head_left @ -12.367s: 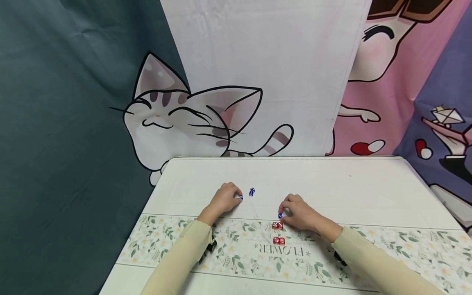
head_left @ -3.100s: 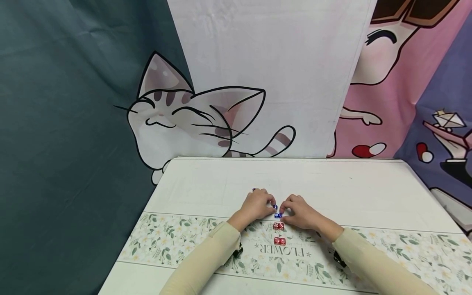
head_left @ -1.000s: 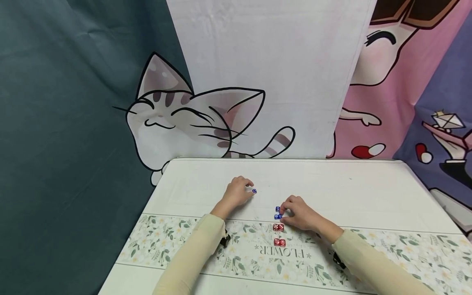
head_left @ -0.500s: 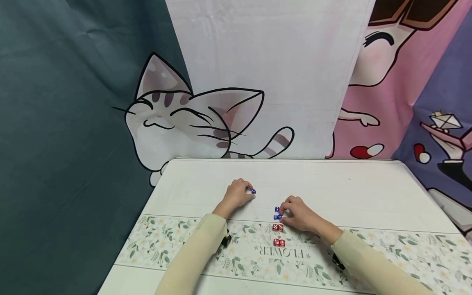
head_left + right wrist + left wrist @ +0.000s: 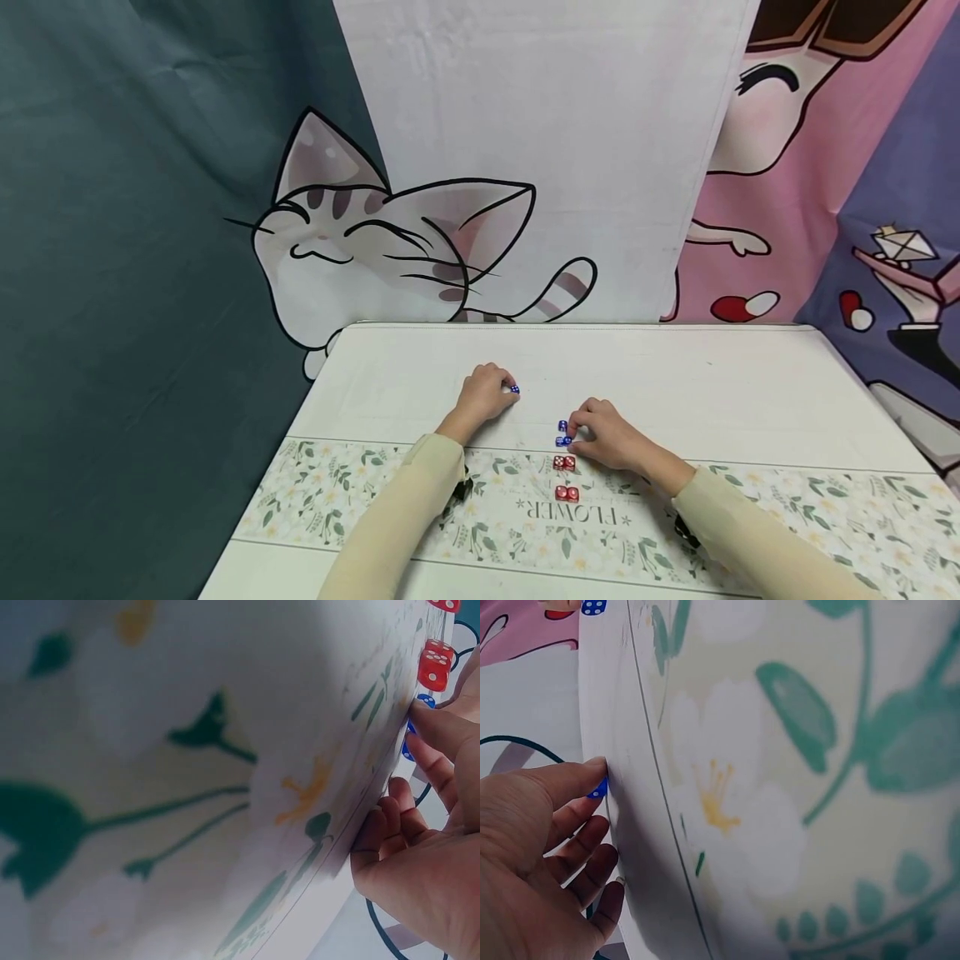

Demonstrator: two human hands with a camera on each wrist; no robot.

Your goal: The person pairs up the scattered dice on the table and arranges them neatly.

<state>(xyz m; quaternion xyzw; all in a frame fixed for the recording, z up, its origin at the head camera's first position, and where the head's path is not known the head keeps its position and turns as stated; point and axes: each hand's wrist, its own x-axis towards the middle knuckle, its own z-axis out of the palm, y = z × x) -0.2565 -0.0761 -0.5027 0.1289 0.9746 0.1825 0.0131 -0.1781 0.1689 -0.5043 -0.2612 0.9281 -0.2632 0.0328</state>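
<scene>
My left hand (image 5: 483,393) pinches a blue die (image 5: 515,389) between thumb and index finger, low over the white part of the table. In the left wrist view, that blue die (image 5: 598,789) peeks out under the thumb tip. My right hand (image 5: 611,435) has thumb and index finger on the right-hand one of two blue dice (image 5: 560,442) standing side by side. Just behind that pair is a single blue die (image 5: 562,426). In the right wrist view, blue dice (image 5: 427,699) show partly behind the thumb and index fingertips.
Nearer me lie two pairs of red dice, a farther red pair (image 5: 559,463) and a nearer red pair (image 5: 562,493). They rest on the flowered band (image 5: 517,533) of the white table (image 5: 675,375). Cartoon-printed cloths (image 5: 600,150) hang behind the table's far edge.
Over the last seconds my left hand set a blue die behind the blue pair, then moved back left to another blue die; its fingers have closed on it. My right hand has stayed in place.
</scene>
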